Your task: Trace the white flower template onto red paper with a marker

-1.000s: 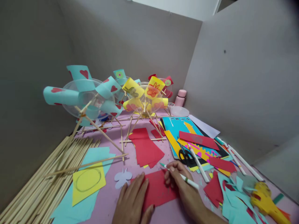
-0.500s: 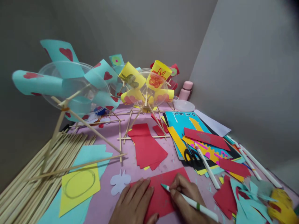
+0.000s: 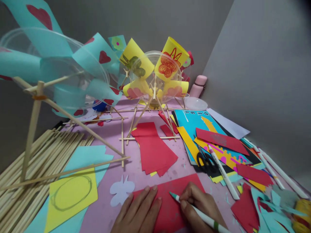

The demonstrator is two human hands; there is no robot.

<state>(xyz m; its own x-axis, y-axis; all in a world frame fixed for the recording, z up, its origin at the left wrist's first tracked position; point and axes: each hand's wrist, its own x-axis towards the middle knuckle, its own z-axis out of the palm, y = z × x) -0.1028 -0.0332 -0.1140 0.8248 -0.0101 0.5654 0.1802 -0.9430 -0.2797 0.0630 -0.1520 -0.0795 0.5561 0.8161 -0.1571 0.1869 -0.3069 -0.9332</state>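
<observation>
A red sheet of paper (image 3: 167, 191) lies on the pink tabletop between my hands. My left hand (image 3: 138, 210) rests flat on its left side, fingers stretched out. In my right hand (image 3: 198, 204) is a white marker (image 3: 206, 218) with a green tip and a green band, gripped like a pen. Its tip points at the red sheet; I cannot tell whether it touches. A white butterfly cutout (image 3: 121, 191) lies just left of the sheet. Beyond it is a stack of red paper pieces (image 3: 154, 150).
Stick-framed paper wheels, one blue (image 3: 58, 45) and one yellow (image 3: 155, 71), stand behind. Wooden sticks (image 3: 46, 155) and a yellow paper with a drawn oval (image 3: 71, 197) lie left. To the right are black scissors (image 3: 205, 160), another marker (image 3: 223, 171), and paper scraps (image 3: 267, 210).
The view has moved closer and tilted slightly, so the wheels appear larger and higher. My left hand stays on the red sheet, and the right hand still holds the marker over it.
</observation>
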